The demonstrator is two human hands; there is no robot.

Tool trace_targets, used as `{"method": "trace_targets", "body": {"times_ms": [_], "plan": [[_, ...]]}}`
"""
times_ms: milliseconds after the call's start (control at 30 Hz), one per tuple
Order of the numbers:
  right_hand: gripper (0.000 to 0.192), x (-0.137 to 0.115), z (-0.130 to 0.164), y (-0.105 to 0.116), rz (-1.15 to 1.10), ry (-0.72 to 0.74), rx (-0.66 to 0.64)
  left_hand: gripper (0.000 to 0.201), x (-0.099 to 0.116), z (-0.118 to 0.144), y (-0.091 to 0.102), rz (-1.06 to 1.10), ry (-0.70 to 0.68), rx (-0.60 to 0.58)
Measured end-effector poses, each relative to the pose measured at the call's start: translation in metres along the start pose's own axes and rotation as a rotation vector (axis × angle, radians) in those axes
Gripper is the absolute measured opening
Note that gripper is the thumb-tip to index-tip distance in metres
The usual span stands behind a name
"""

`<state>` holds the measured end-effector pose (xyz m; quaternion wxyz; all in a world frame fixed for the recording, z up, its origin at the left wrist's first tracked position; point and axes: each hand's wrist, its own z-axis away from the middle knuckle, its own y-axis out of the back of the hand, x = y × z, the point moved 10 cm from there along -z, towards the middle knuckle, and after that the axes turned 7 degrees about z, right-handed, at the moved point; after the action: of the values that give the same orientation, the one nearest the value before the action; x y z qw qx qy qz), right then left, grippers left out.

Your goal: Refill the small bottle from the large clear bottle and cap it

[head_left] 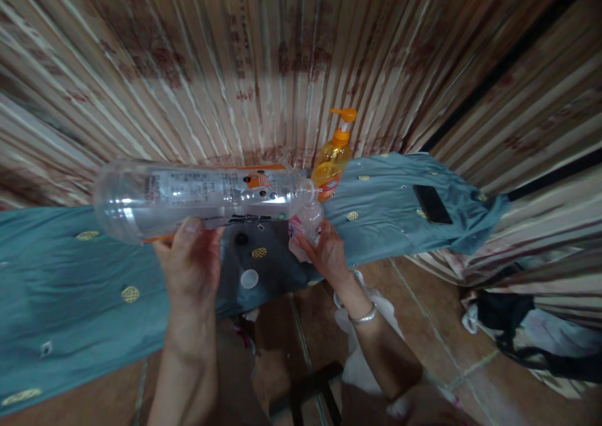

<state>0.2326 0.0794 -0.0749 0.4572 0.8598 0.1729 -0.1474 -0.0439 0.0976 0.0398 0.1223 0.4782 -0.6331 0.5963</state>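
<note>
My left hand (190, 260) grips a large clear plastic bottle (197, 197) with a white and orange label, held on its side above the table. Its open mouth points right and meets the mouth of a small clear bottle (308, 220). My right hand (327, 253), with a silver bracelet at the wrist, holds that small bottle upright just under the big bottle's neck. A white cap (249, 278) and a small black cap (241, 238) lie on the teal cloth (66, 275) below the big bottle.
An orange pump bottle (333, 162) stands behind the small bottle. A black phone (432, 204) lies on the cloth at the right. Striped curtains hang behind the table. Dark bags (512, 325) sit on the tiled floor at the right; a dark stool (308, 388) is below.
</note>
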Motion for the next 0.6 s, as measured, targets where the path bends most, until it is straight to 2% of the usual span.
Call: {"method": "trace_targets", "body": {"times_ms": [233, 600], "plan": [[0.052, -0.0013, -0.0009, -0.0009, 0.005, 0.000, -0.021, 0.043, 0.0010, -0.0002, -0.0017, -0.005, 0.002, -0.020], [0.053, -0.0018, 0.0002, -0.0006, 0.045, 0.031, 0.027, 0.048, 0.0011, -0.0005, -0.0027, 0.004, -0.004, -0.029]]}}
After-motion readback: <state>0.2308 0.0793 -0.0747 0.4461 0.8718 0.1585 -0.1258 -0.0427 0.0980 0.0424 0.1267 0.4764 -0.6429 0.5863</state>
